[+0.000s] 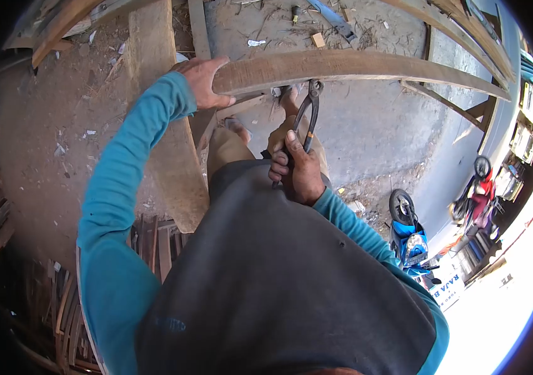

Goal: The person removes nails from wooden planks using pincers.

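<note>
My left hand (204, 82) is wrapped around the left end of a long wooden beam (354, 64), with the thumb on its near side and fingers over the far side. My right hand (299, 169) is closed around the handles of a pair of pincers (314, 103). The pincers' head touches or lies close against the beam's near edge; whether the jaws grip a nail there I cannot make out. Under my left forearm a wide plank (165, 144) runs lengthwise, the beam's left end lying beside it.
A handsaw (334, 20) and a small wood block (318, 40) lie on the littered floor ahead. Stacked wood strips (69, 312) fill the lower left. More timber (460, 37) stands at upper right. A blue motorcycle (411, 240) and a red one (482, 197) are parked at right.
</note>
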### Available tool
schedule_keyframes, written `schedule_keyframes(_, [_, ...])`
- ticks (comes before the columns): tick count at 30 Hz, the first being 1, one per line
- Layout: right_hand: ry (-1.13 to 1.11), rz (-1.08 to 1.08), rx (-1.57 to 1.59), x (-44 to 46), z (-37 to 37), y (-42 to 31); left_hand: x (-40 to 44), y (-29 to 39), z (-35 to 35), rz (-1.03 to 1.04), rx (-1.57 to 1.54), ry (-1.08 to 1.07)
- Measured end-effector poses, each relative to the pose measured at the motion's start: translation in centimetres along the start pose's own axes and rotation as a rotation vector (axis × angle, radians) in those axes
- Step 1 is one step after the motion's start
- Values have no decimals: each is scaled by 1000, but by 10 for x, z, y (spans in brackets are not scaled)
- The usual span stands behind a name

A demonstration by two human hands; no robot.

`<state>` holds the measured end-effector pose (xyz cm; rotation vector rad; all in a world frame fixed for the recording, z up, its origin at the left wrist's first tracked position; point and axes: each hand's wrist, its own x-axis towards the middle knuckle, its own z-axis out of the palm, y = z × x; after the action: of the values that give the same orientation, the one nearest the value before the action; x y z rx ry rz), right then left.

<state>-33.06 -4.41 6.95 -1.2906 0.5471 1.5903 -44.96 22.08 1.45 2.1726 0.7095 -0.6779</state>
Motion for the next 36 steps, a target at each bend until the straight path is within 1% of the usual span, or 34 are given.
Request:
schedule_keyframes(2, [0,-25,32,3,-5,8,5,-5,5,68,-75,-16])
schedule_keyframes(5, [17,-168,99,26,12,33,6,-8,8,101,-62,36])
schedule_keyframes(6, [12,-163,99,35,24,41,5,-8,7,95,-61,37])
schedule_keyframes(8, [100,-320,259,51,48,54,7,-7,3,118,-110,1])
schedule_keyframes(9, [104,-320,267,60,59,60,10,-10,7,121,-107,-6])
schedule_keyframes(11, [114,-421,348,81,74,62,17,-20,13,150,-254,-46])
schedule_keyframes(12, [102,-422,362,84,75,62,15,-18,11,145,-237,-45])
schedule_keyframes(14, [71,-515,227,89,78,58,11,-14,4,161,-232,-58])
schedule_keyframes(15, [7,-483,146,83,62,57,11,-15,3,161,-223,-52])
schedule_keyframes(16, [8,-484,143,72,43,55,10,-16,7,144,-210,-21])
schedule_keyframes(18, [-25,-340,-55,48,7,44,11,-16,10,129,-206,16])
schedule_keyframes(20, [-38,-303,-272,16,-18,9,10,-17,10,115,-236,1])
schedule_keyframes(22, [-111,-245,-380,9,-47,-13,12,-19,9,126,-261,-7])
schedule_keyframes(24, [-152,-213,-401,-3,-63,-40,11,-18,9,139,-282,-21])
schedule_keyframes(26, [-222,-45,-466,-16,-66,-70,10,-16,7,82,-207,-38])
schedule_keyframes(27, [-190,-52,-513,-17,-65,-73,9,-15,5,80,-210,-43])
schedule_keyframes(28, [-186,-46,-511,-17,-66,-72,8,-14,4,84,-222,-46])
schedule_keyframes(30, [-103,13,-556,-17,-66,-71,9,-13,6,89,-234,-54])
schedule_keyframes(31, [-105,14,-552,-18,-66,-68,10,-14,7,101,-214,-44])
schedule_keyframes(33, [-161,-128,-427,-26,-63,-60,10,-16,4,106,-187,-32])
schedule_keyframes(34, [-162,-126,-424,-31,-58,-59,9,-14,3,96,-188,-41])
schedule_keyframes(36, [-40,-85,-185,-45,-47,-61,8,-12,3,95,-190,-58])
